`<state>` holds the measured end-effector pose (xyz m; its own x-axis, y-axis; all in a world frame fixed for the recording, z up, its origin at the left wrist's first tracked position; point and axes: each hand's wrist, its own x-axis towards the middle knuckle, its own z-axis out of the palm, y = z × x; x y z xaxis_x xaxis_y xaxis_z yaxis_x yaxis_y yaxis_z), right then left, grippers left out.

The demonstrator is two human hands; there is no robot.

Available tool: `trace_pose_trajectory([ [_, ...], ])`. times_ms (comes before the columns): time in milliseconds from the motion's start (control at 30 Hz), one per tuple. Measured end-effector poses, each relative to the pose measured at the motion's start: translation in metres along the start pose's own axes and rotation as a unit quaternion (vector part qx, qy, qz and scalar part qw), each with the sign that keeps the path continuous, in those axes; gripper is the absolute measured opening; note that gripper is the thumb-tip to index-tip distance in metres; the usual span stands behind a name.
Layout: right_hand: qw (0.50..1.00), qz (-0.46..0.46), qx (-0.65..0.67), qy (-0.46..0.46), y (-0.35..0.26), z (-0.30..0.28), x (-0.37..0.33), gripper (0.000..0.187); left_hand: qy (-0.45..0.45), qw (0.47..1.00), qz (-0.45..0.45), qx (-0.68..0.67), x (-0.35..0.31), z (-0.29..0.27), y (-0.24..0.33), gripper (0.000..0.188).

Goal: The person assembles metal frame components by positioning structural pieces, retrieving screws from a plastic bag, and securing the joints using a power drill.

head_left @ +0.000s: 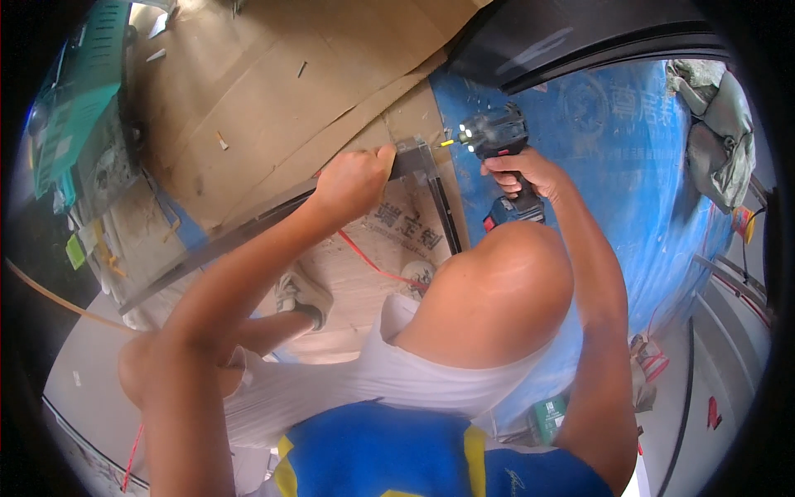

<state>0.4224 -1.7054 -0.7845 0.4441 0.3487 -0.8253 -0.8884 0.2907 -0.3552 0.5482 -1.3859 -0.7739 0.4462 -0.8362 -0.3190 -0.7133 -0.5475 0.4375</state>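
My right hand [528, 174] is wrapped round the handle of a black and blue cordless drill [503, 129]. Its small lights shine, and a yellow-banded bit points left toward a corner of a dark metal frame [448, 217]. A short gap parts the bit's tip from that corner. My left hand [354, 184] is closed on the frame's long bar near the same corner, thumb side toward the drill. Its fingertips are hidden behind the bar. The frame lies in front of my knees, one bar running off to the lower left.
Brown cardboard [248, 99] with screw-like bits covers the far left. Blue printed sheeting [613, 190] spreads to the right, with grey bags [720, 137] at its edge. A teal rack-like thing [87, 99] stands far left. A red strap [373, 263] crosses the floor near my shoe [305, 296].
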Motion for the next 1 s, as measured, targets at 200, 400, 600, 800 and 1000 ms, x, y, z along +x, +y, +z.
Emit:
trace_pose_trajectory([
  [200, 0.993, -0.035, 0.025, 0.112, 0.018, -0.012, -0.031, 0.022, -0.002, 0.999, 0.003, -0.048, 0.0, -0.016, 0.008, 0.049],
  [400, 0.744, -0.236, -0.384, 0.493, 0.071, 0.023, -0.027, 0.043, 0.027, 0.983, 0.037, -0.179, -0.002, -0.029, 0.005, 0.07],
  [600, 0.729, -0.234, -0.37, 0.526, 0.11, 0.004, 0.011, 0.06, 0.071, 0.971, 0.074, -0.217, 0.001, -0.025, 0.006, 0.058],
  [800, 0.687, -0.223, -0.384, 0.575, 0.108, 0.022, 0.024, 0.062, -0.013, 0.935, -0.167, -0.314, 0.026, -0.031, 0.021, 0.039],
  [1000, 0.704, -0.197, -0.402, 0.552, 0.101, 0.027, 0.013, 0.065, -0.037, 0.861, -0.132, -0.49, 0.033, -0.005, -0.004, 0.038],
])
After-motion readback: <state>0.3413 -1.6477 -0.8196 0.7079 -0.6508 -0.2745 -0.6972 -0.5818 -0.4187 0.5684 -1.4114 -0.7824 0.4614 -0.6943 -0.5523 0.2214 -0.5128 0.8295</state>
